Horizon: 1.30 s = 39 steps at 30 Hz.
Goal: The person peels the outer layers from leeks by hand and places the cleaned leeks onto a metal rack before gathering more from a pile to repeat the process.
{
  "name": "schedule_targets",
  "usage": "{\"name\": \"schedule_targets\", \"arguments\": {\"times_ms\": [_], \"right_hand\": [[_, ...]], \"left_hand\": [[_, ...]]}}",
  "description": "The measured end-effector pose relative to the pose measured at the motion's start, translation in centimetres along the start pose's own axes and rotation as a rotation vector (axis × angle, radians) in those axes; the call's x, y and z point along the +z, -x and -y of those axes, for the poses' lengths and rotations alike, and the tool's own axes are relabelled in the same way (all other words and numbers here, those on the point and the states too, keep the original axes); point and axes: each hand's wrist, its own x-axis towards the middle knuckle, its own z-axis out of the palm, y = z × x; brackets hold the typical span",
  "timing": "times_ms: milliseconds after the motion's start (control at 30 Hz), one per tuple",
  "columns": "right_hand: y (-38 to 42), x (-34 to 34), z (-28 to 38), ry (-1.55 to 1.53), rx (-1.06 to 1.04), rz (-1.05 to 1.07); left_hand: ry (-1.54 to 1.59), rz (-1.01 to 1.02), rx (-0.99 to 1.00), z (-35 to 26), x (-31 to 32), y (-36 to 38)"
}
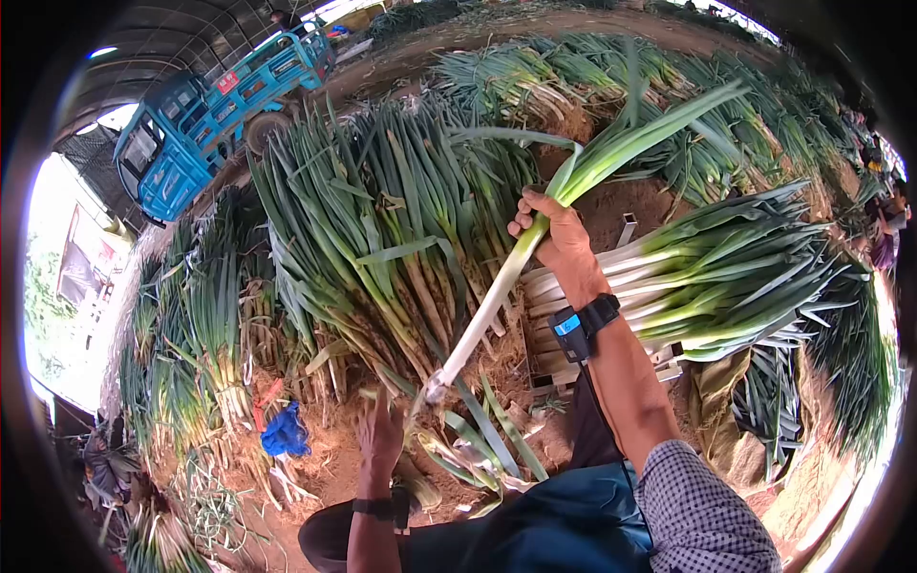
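My right hand (559,229) is wrapped round a long leek (492,298) where its white stalk turns green. The leek slants across the view, leaves up to the right and root end down to the left. Below that root end, close beside it, is my left hand (380,435), low over the soil; its fingers are smeared by motion. Unpeeled leeks (382,229) with brown-stained stalks stand in a dense bunch in front of me. To the right lies a stack of clean white-stalked leeks (669,277).
Stripped leaves (478,444) litter the ground near my legs. A crumpled blue bag (285,432) lies at left. More leek bundles (215,325) stand left, and others (764,124) lie far right. A blue cargo tricycle (205,124) is parked behind. Brown sacking (721,406) lies beside the clean stack.
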Motion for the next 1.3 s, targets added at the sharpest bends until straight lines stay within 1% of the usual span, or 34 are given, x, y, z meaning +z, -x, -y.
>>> {"name": "schedule_targets", "arguments": {"times_ms": [67,133,167,200,233,333,400,433,467,500,567,600,667,700,733,767,800,833,867,967,1000,1100,1133,1233,1300], "right_hand": [[0.0,0.5,-0.7,-0.060,0.025,0.060],[0.1,1.3,-1.4,-0.076,0.036,0.093],[0.2,1.6,-1.8,-0.083,0.041,0.107],[0.3,1.9,-2.1,-0.081,0.040,0.138],[0.3,2.2,-2.6,-0.053,0.044,0.124],[0.9,2.3,-4.2,0.031,0.083,0.065],[1.8,2.7,-4.3,0.032,0.092,0.115],[2.3,2.9,-4.0,0.029,0.088,0.131],[2.6,3.0,-3.6,-0.087,0.127,0.218],[3.0,3.4,-2.9,-0.224,0.205,0.252],[3.2,3.4,-2.0,-0.321,0.270,0.358],[2.9,3.1,-2.3,-0.282,0.268,0.367],[2.5,2.1,-3.5,-0.206,0.271,0.376],[2.8,2.1,-3.9,-0.120,0.232,0.336],[3.1,2.3,-4.5,-0.033,0.194,0.297],[3.3,2.6,-5.0,0.056,0.153,0.261],[3.7,3.2,-5.4,0.028,0.152,0.245],[3.8,3.3,-5.7,0.069,0.132,0.264],[3.8,3.2,-6.2,0.108,0.114,0.283],[4.7,3.6,-6.5,0.139,0.108,0.318],[4.8,3.6,-6.6,0.150,0.112,0.310],[5.0,3.7,-6.4,0.132,0.149,0.287],[5.1,3.7,-6.2,0.118,0.166,0.277],[4.9,3.7,-5.5,0.180,0.158,0.255],[5.0,3.7,-5.3,0.145,0.174,0.215]], "left_hand": [[0.205,-0.142,0.154,-3.8,-2.8,-2.4],[0.240,-0.215,0.256,-8.9,-5.8,-3.4],[0.339,-0.195,0.293,-10.0,-5.6,-4.1],[0.355,-0.212,0.331,-11.5,-5.6,-4.7],[0.371,-0.228,0.369,-12.8,-5.5,-4.9],[0.647,-0.129,0.322,-14.4,-2.3,-5.5],[0.731,0.115,0.198,-13.2,-0.9,-5.9],[0.763,0.246,0.141,-13.5,-1.6,-5.9],[1.096,0.414,0.104,-13.6,-2.4,-5.2],[1.250,0.570,0.064,-13.9,-4.0,-4.4],[1.555,0.868,-0.029,-13.6,-6.7,-3.7],[1.587,0.930,0.000,-13.2,-6.5,-3.8],[1.319,0.546,0.130,-12.8,-3.0,-4.4],[1.177,0.362,0.188,-13.2,-2.7,-4.2],[0.831,0.271,0.145,-13.1,-3.4,-4.2],[0.857,0.253,0.139,-13.0,-3.3,-4.1],[0.885,0.233,0.137,-13.2,-3.2,-4.1],[0.914,0.211,0.134,-13.3,-3.1,-4.1],[0.829,0.201,0.084,-13.4,-3.2,-3.9],[0.646,0.166,0.105,-13.0,-2.7,-3.7],[0.663,0.181,0.106,-13.2,-3.1,-3.6],[0.771,0.311,0.047,-13.2,-3.6,-3.9],[0.854,0.336,0.026,-13.1,-3.5,-3.9],[0.889,0.350,0.040,-12.9,-3.0,-3.8],[0.890,0.341,0.039,-13.1,-2.9,-3.6]]}}
